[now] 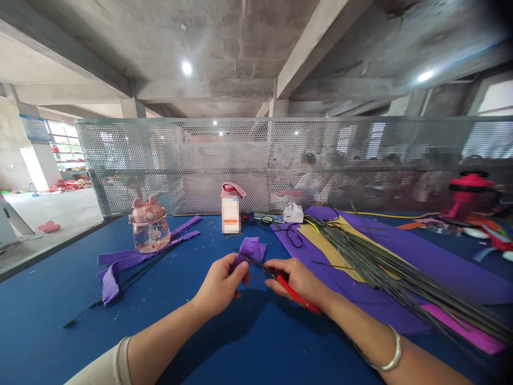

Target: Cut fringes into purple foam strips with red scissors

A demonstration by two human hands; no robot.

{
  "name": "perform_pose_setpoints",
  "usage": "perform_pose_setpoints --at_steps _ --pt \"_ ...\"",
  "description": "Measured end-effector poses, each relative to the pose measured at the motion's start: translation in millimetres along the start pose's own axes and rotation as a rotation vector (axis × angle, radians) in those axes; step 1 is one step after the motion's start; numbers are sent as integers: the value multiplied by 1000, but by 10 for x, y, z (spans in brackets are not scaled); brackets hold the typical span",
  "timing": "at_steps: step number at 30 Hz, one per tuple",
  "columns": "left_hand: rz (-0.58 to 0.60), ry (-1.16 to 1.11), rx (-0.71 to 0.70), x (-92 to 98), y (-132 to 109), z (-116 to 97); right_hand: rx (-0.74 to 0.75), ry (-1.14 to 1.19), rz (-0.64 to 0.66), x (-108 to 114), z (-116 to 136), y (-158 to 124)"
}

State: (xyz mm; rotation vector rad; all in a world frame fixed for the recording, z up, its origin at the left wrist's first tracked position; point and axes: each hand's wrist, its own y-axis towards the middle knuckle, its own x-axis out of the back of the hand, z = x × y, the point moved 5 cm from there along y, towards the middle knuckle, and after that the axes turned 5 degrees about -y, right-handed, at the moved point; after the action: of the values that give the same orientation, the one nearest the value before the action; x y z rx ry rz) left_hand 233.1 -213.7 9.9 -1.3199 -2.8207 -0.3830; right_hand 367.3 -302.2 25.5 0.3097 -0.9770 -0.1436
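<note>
My left hand is closed on a small folded piece of purple crepe paper, pinched between thumb and fingers. In my right hand are scissors with red handles. Their dark blades reach left across the near side of the purple paper, close to my left fingertips. Whether the blades are apart or together I cannot make out. Left of my hands lie purple paper strips beside thin dark green stems.
A clear pink water bottle stands at left, a second pink-lidded bottle at centre. To the right, a bundle of dark green stems lies over purple sheets and tan paper. A perforated metal partition closes the table's back.
</note>
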Motion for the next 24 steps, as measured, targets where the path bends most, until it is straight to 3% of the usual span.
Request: perform_pose_setpoints --at_steps 3,7,17,24 --pt "4 1 9 -5 -3 -7 -77 153 96 -34 -40 -6" --pt "-19 32 -1 9 -6 -20 -60 264 158 -48 -28 -17" --pt "15 105 -79 -6 -22 -34 114 293 141 -144 48 -27" --pt "40 74 -45 -33 -27 -62 42 356 142 -198 -66 -19"
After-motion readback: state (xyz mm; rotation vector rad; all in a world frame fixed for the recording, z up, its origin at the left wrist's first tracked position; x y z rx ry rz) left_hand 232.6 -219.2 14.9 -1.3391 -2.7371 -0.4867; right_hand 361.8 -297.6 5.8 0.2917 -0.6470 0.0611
